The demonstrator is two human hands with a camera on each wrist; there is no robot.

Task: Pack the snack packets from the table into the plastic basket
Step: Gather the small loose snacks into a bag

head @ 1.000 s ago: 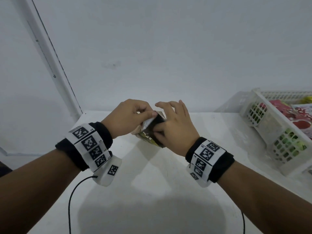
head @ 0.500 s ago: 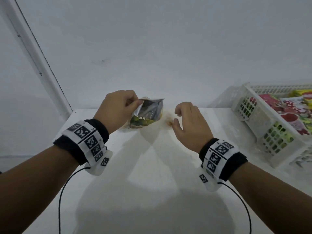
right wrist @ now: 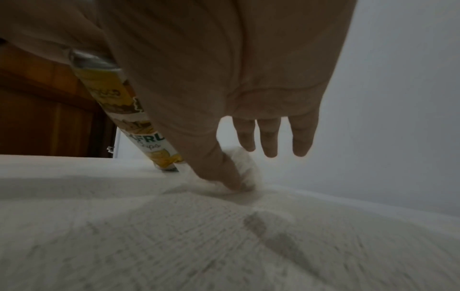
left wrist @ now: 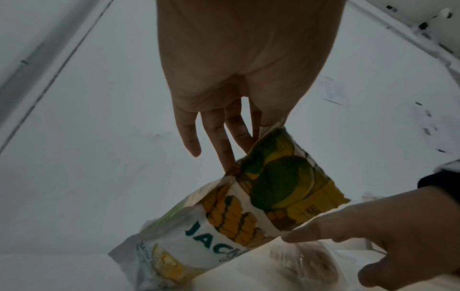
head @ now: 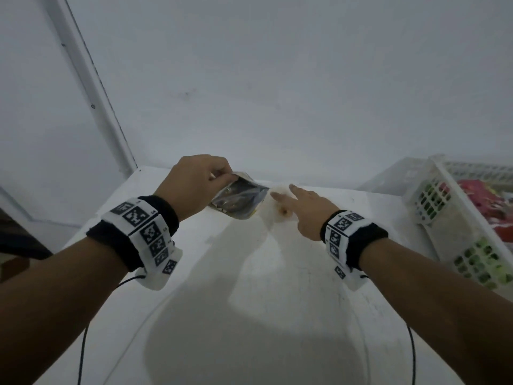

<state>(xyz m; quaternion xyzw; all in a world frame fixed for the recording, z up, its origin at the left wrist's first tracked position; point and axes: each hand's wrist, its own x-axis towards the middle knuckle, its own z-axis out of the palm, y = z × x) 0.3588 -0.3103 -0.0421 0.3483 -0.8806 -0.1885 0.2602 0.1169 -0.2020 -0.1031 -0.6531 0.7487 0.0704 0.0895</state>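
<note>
Nearest me the white table (head: 277,315) is bare w/ just my forearms over it, wrist bands and cables trailing back toward the near edge.

Further in, approx mid-table toward the far edge, my left hand (head: 194,184) pinches the top seam of the jackfruit chips packet (head: 240,198), thumb & index clamped on the seal, other fingers (left wrist: 214,133) hanging loose behind it. Packet's tilted, bottom corner just touching the table. I reckon I'm holding it by the seal so it's out of the way of what's beside it.

Just right of it my right hand (head: 302,209) is spread, fingers relaxed & apart, holding nothing. Index tip presses down on a small clear-wrapped snack (right wrist: 245,171) lying near the far edge; contents are pale brown but too blurry to name. Prob about to pinch it up, thin wrapper may slip.

Far right corner: white plastic basket (head: 433,201), well apart from both hands, already has red and green packets inside. These two look like the last ones left on the table.
</note>
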